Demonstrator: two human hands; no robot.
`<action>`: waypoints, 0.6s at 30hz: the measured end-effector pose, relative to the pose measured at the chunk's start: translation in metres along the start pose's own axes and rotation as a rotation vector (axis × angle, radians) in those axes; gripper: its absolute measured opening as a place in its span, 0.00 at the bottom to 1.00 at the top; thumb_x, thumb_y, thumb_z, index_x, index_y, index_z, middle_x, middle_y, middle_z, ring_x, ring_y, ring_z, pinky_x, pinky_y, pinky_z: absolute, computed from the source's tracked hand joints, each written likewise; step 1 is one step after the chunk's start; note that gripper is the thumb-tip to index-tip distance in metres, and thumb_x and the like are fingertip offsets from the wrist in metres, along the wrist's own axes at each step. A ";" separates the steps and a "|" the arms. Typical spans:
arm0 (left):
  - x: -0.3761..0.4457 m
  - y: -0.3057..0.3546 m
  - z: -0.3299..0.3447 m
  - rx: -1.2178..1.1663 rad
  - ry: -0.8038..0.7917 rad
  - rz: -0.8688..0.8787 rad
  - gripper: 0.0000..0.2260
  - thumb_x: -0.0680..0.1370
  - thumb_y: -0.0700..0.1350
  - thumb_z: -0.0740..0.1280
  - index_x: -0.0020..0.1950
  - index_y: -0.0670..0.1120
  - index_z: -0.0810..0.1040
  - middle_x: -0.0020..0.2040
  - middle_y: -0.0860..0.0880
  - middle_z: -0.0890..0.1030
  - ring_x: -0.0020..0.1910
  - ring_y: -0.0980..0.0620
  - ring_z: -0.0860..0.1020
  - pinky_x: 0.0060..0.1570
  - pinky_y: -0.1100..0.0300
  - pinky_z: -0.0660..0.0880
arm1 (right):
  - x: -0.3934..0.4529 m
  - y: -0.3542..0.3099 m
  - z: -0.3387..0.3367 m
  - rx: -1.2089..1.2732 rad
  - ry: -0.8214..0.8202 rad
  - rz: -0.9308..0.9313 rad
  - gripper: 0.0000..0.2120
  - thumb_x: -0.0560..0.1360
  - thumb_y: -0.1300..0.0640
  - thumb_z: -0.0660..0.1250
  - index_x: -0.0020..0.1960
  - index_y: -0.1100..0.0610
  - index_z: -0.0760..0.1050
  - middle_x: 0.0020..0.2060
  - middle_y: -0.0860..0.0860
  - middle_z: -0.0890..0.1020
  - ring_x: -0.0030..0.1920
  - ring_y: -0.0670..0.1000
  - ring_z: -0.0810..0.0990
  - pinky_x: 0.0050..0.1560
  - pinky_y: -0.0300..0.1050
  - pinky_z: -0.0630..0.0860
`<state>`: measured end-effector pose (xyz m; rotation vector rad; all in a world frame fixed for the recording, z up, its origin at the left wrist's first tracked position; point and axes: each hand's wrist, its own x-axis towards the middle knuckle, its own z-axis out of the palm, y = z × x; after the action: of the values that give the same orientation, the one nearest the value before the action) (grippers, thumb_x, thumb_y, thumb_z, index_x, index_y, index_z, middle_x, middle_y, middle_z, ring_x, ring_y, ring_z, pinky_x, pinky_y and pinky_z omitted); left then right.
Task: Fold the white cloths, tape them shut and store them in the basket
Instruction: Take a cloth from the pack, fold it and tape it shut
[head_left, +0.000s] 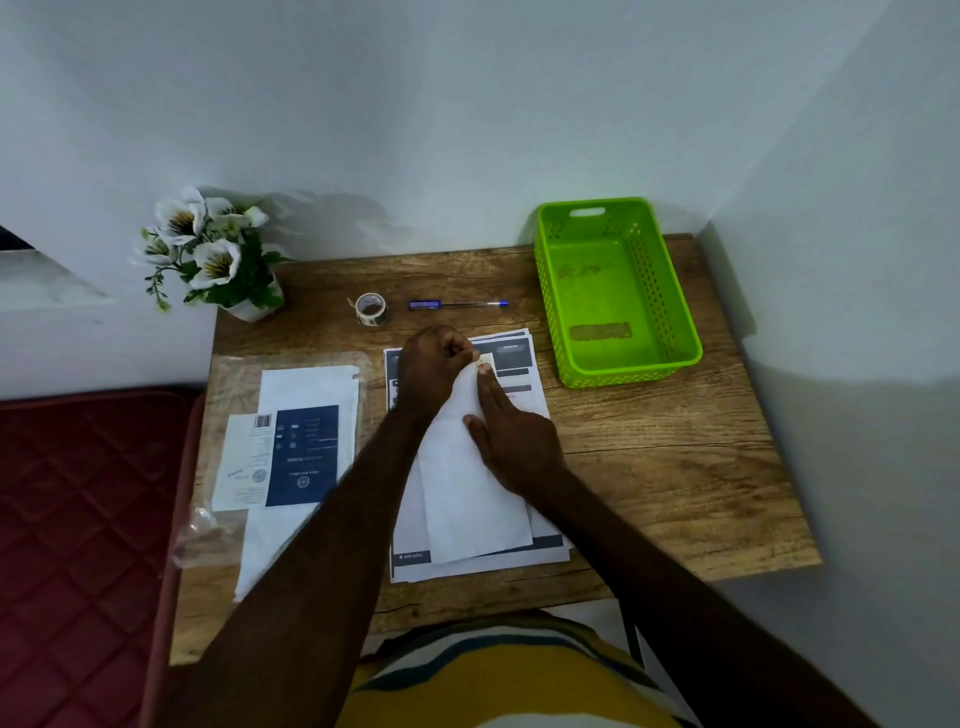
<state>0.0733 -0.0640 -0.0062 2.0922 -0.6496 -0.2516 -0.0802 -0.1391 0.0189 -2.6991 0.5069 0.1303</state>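
A wooden table (675, 467) fills a corner between pale grey walls, with a red quilted seat (78, 519) at its left. On printed sheets (519, 558) lies the folded white cloth (472, 493). The right hand (511, 441) presses it flat, fingers straight. The left hand (434, 366), fingers curled, pinches a small tape piece (487, 359) at the cloth's far end. Beyond sit a tape roll (371, 308), a blue pen (457, 304), a flower pot (252, 306) and a green basket (680, 322).
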 end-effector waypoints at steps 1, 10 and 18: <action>0.000 0.000 0.000 0.001 0.000 0.007 0.03 0.74 0.43 0.77 0.42 0.46 0.85 0.39 0.51 0.83 0.40 0.57 0.81 0.42 0.61 0.79 | 0.000 0.000 0.004 -0.003 -0.015 -0.004 0.34 0.85 0.41 0.49 0.84 0.55 0.43 0.82 0.53 0.59 0.54 0.60 0.82 0.47 0.54 0.79; 0.004 -0.002 -0.001 -0.030 -0.037 -0.041 0.02 0.75 0.42 0.76 0.43 0.45 0.86 0.40 0.52 0.84 0.39 0.60 0.82 0.43 0.61 0.80 | 0.000 0.001 0.005 -0.142 -0.067 -0.073 0.31 0.86 0.44 0.50 0.84 0.52 0.45 0.83 0.49 0.51 0.52 0.58 0.82 0.44 0.51 0.74; 0.003 -0.006 -0.001 -0.072 -0.035 -0.027 0.02 0.75 0.45 0.76 0.43 0.47 0.85 0.40 0.52 0.84 0.41 0.56 0.83 0.43 0.58 0.80 | 0.007 0.001 -0.011 -0.044 -0.001 -0.005 0.32 0.86 0.44 0.53 0.84 0.54 0.46 0.81 0.51 0.63 0.60 0.60 0.81 0.52 0.54 0.77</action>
<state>0.0786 -0.0626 -0.0105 2.0322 -0.6245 -0.3223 -0.0735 -0.1465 0.0280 -2.7426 0.5020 0.1428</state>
